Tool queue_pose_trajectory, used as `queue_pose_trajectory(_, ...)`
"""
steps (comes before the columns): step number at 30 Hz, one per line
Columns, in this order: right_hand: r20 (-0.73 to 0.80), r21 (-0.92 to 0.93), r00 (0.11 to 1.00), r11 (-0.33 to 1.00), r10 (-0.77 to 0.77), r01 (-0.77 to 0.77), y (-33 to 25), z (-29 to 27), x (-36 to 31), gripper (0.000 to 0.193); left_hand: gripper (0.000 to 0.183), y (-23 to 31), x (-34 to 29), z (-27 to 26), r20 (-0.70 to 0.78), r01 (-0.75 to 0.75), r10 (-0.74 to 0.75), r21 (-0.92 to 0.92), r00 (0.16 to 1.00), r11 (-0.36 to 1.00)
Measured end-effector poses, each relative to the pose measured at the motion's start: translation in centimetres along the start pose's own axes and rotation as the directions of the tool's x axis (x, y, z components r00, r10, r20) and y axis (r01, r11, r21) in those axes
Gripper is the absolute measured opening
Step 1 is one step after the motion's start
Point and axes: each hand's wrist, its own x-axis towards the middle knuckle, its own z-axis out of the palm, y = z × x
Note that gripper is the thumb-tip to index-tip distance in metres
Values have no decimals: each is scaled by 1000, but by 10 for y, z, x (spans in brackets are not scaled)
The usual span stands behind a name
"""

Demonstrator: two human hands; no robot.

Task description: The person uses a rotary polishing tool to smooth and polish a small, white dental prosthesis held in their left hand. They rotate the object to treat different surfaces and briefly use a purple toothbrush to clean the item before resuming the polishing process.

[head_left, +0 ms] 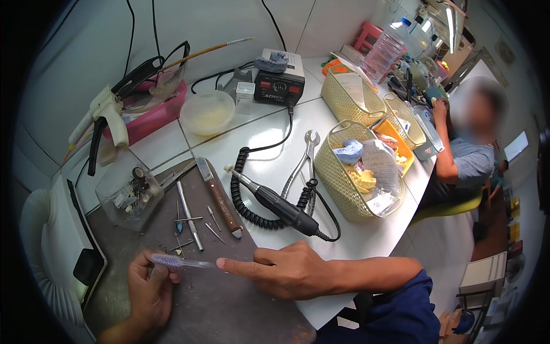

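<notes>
A clear toothbrush [197,264] with pale purple bristles lies level over the dark grey work mat [223,312]. My right hand [295,269] is closed on its handle, the index finger stretched along it. At the brush head, my left hand [150,286] has its fingers curled in a pinch; what they hold, if anything, is hidden behind the bristles and thumb. Just beyond lie a wooden-handled knife [216,198], a slim metal rod [189,216] and several small burs [214,218].
A rotary handpiece [281,206] with a coiled cord leads to its control box [279,80]. Pliers [309,157] lie beside it. Woven baskets [332,166] line the right edge. A clear tub [129,200] and a pink bin [157,117] stand left. Another person [470,155] sits far right.
</notes>
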Motion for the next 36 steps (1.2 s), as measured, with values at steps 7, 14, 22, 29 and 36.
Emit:
queue_pose_trajectory(7,-32,15,999,1000,-1,1,5,5,-2,69,20,-2,4,-9,-101,-27,18,-94,995,995)
queue_pose_trajectory(14,-91,-56,985,988,-149,144,1,5,-2,67,20,-7,-1,-6,-84,-12,12,-4,996,1000)
queue_pose_trajectory(22,-140,-36,983,993,-117,113,7,-2,-3,63,18,-6,5,-9,-62,-59,55,-67,997,996)
queue_pose_trajectory(29,-137,-19,987,997,-81,79,7,1,-7,63,21,-6,4,-8,-69,-54,51,-33,996,998)
queue_pose_trajectory(36,-105,8,994,1000,0,1,6,7,-8,57,19,-8,7,-14,-8,-60,60,3,998,998)
